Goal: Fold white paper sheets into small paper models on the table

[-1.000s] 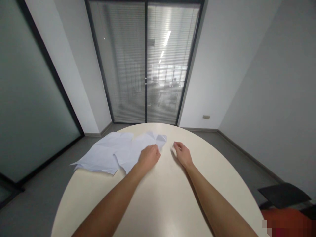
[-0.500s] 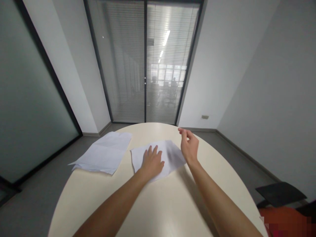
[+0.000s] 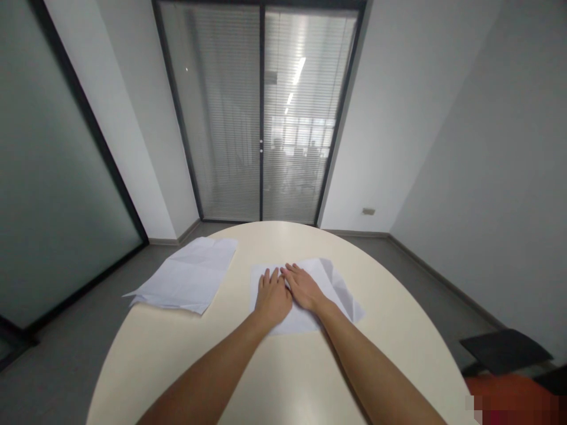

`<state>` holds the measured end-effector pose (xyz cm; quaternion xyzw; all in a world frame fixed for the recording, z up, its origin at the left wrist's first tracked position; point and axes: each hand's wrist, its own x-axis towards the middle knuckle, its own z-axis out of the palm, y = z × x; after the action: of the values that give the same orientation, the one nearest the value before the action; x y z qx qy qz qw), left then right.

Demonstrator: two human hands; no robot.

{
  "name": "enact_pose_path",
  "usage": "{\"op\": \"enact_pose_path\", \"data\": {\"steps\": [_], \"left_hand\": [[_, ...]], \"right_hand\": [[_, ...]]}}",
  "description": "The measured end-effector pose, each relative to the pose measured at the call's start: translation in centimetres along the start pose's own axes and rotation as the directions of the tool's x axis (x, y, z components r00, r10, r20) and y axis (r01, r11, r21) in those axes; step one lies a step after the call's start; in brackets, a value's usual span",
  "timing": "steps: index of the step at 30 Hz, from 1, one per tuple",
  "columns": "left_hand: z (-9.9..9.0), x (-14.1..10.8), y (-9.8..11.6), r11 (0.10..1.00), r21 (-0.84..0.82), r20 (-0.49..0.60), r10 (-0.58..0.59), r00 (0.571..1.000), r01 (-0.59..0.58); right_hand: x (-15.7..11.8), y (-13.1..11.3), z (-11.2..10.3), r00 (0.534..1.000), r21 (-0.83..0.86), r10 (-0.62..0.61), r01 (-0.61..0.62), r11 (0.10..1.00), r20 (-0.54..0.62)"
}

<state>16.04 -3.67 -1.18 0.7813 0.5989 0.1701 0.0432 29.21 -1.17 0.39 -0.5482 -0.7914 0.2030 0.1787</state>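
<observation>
A creased white sheet of paper point(image 3: 316, 271) lies on the round cream table point(image 3: 283, 378), its right edge lifting a little in folds. My left hand point(image 3: 273, 301) rests flat on the sheet's left part, fingers spread. Beside it, my right hand point(image 3: 303, 287) presses on the middle of the same sheet with fingers stretched out. The fingertips of both hands nearly meet, and the paper under the palms is hidden. Neither hand grips anything.
A stack of crumpled white sheets point(image 3: 186, 274) lies at the table's left edge, its corner jutting past the rim. At the lower right stands a chair with a black back point(image 3: 505, 351) and an orange-red seat point(image 3: 509, 386). A glass partition with blinds point(image 3: 230, 118) rises behind the table.
My right hand has come down from above the table's right side onto the paper, its fingers uncurling. The sheet has shifted to the right and now lies turned differently. My left hand stays on it.
</observation>
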Motion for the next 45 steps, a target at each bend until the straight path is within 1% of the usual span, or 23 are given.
{"op": "enact_pose_path", "data": {"steps": [2,4,6,8,11,13,17,20,21,22,23,24,25,26,27,28,30,33,35,38,41,43,45], "left_hand": [[0.1,0.0,-0.4,0.995,0.063,-0.014,-0.081,0.997,0.082],[0.1,0.0,-0.8,0.989,0.094,-0.016,-0.113,0.993,0.114],[0.0,-0.1,-1.0,0.984,0.112,-0.014,-0.135,0.991,0.136],[-0.1,-0.1,-1.2,0.981,0.127,-0.011,-0.148,0.989,0.148],[-0.1,-0.1,-1.2,0.978,0.137,0.002,-0.157,0.988,0.155],[0.0,-0.1,-1.2,0.979,0.131,0.009,-0.16,0.987,0.158],[0.0,-0.1,-1.6,0.984,0.094,0.025,-0.153,0.988,0.15],[0.1,0.0,-1.7,0.987,0.066,0.042,-0.149,0.988,0.146],[0.1,0.1,-1.7,0.988,0.061,0.042,-0.148,0.988,0.145],[0.1,0.2,-1.7,0.988,0.058,0.041,-0.149,0.988,0.146],[0.1,0.2,-1.7,0.987,0.057,0.038,-0.151,0.988,0.148],[0.1,0.3,-1.8,0.987,0.057,0.034,-0.151,0.988,0.149],[0.1,0.4,-1.8,0.988,0.058,0.031,-0.146,0.989,0.144],[0.0,0.5,-1.9,0.989,0.06,0.031,-0.136,0.99,0.134],[0.0,0.6,-2.0,0.991,0.061,0.034,-0.123,0.992,0.121],[-0.1,0.7,-2.2,0.993,0.061,0.04,-0.108,0.993,0.105],[-0.2,0.9,-2.6,0.995,0.06,0.062,-0.081,0.995,0.077],[-0.5,1.5,-3.5,0.997,0.064,0.083,-0.058,0.995,0.053],[-0.6,1.8,-4.0,0.997,0.069,0.087,-0.038,0.996,0.032],[-0.8,2.3,-4.2,0.997,0.071,0.083,-0.01,0.996,0.004],[-1.3,2.2,-3.4,0.996,0.083,-0.002,0.033,0.999,-0.032],[-1.6,1.7,-2.4,0.993,0.063,-0.079,0.103,0.992,-0.099],[-1.5,1.1,-1.3,0.985,-0.003,-0.085,0.174,0.981,-0.175]], "right_hand": [[0.0,0.2,0.0,1.0,-0.082,-0.002,0.002,0.997,-0.005],[0.0,0.2,0.0,1.0,-0.159,0.014,-0.015,0.987,-0.006],[-0.1,0.6,-0.2,0.997,-0.222,0.075,-0.078,0.972,-0.022],[-0.1,1.4,-0.5,0.982,-0.268,0.178,-0.187,0.945,-0.057],[-0.2,3.0,-1.2,0.938,-0.295,0.332,-0.345,0.891,-0.094],[-0.2,4.0,-1.7,0.911,-0.298,0.395,-0.412,0.861,-0.118],[0.0,4.9,-2.2,0.894,-0.292,0.429,-0.448,0.845,-0.129],[-0.1,4.4,-2.4,0.872,-0.302,0.465,-0.49,0.818,-0.156],[-0.2,4.0,-2.4,0.87,-0.315,0.46,-0.494,0.81,-0.179],[-0.4,3.6,-2.3,0.878,-0.333,0.434,-0.477,0.813,-0.2],[-0.6,3.1,-2.2,0.905,-0.357,0.367,-0.422,0.833,-0.212],[-0.9,2.6,-2.1,0.948,-0.377,0.235,-0.302,0.875,-0.215],[-1.2,2.2,-1.9,0.982,-0.369,0.093,-0.149,0.917,-0.163],[-1.5,1.8,-1.8,0.997,-0.333,-0.017,-0.01,0.943,-0.079],[-1.8,1.6,-1.6,0.997,-0.286,-0.076,0.072,0.955,-0.003],[-2.0,1.4,-1.4,0.995,-0.244,-0.091,0.099,0.965,0.047],[-2.3,1.5,-1.4,0.993,-0.208,-0.07,0.09,0.974,0.099],[-2.5,2.5,-1.9,0.993,-0.238,-0.02,0.047,0.97,0.113],[-2.7,3.5,-2.5,0.995,-0.267,0.026,0.0,0.964,0.095],[-3.2,5.3,-3.2,0.992,-0.301,0.125,-0.109,0.947,0.033],[-3.6,6.2,-3.2,0.983,-0.326,0.184,-0.181,0.928,-0.021],[-3.7,6.1,-2.7,0.976,-0.335,0.21,-0.216,0.917,-0.054],[-3.6,5.5,-2.2,0.964,-0.34,0.248,-0.267,0.902,-0.097]]}}
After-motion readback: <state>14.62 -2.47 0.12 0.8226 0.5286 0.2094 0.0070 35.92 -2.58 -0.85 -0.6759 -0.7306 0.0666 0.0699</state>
